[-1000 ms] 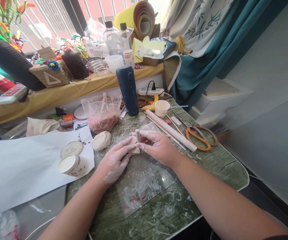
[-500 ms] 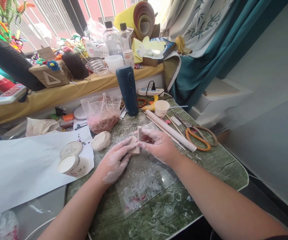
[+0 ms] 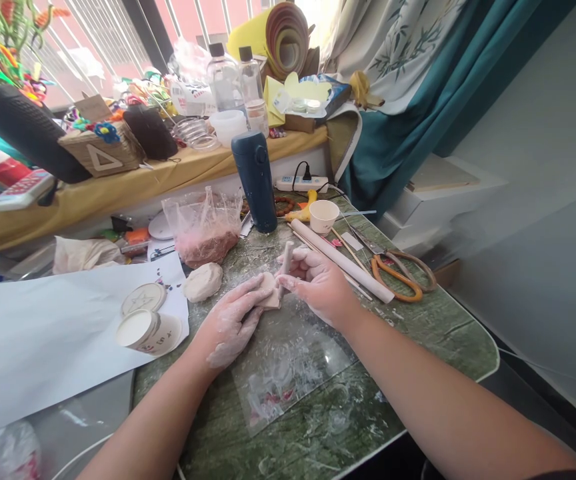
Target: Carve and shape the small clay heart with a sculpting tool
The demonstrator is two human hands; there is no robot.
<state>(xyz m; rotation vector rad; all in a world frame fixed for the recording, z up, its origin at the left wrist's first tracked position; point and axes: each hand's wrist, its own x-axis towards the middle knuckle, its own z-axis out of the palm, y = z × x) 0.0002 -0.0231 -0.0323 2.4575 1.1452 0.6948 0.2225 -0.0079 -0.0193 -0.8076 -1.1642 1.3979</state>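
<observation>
My left hand [image 3: 231, 320], dusted white, rests on a clear plastic sheet [image 3: 288, 363] with its fingers pressed on a small beige lump of clay [image 3: 269, 292]. Close beside it my right hand [image 3: 318, 283] is closed round a short pale stick [image 3: 285, 259] that stands tilted, its lower end against the clay. A second, larger ball of clay [image 3: 203, 281] lies on the green marble table [image 3: 418, 333] to the left of my hands.
Near my right hand lie a white rolling pin [image 3: 341, 260], thin sticks and orange-handled scissors [image 3: 401, 273]. Behind stand a dark blue bottle [image 3: 255, 180], a paper cup [image 3: 324, 216] and a plastic bag [image 3: 203, 227]. A round container [image 3: 145, 330] sits on white paper at left.
My right hand has lifted and tilted the stick, so more of it shows above the fingers. The left hand has stayed on the clay.
</observation>
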